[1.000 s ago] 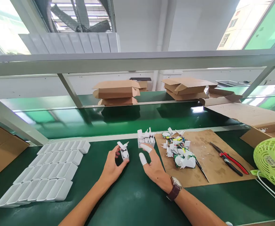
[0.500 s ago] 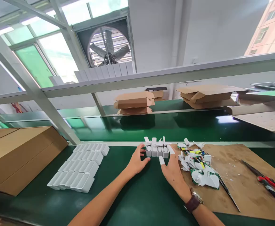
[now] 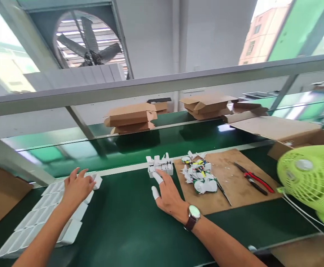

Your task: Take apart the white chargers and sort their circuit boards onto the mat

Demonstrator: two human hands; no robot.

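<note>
2 hands [image 3: 78,185] are working apart on the green surface [image 3: 128,226]. Your left one is lying spread and empty on the rows of white plastic shells [image 3: 47,211] at the left. Your right hand [image 3: 169,196], wearing white finger cots and a wristwatch [image 3: 193,216], is resting open with its fingertips just beside the small cluster of white shells [image 3: 160,167]. A pile of plugs and circuit parts [image 3: 199,176] is sitting on the cardboard sheet [image 3: 234,185], near red-handled pliers [image 3: 252,178] and a green fan [image 3: 311,181].

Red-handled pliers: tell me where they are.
Head view, right side: the red-handled pliers lie on the brown board, between the pile of parts and the green fan.
</note>
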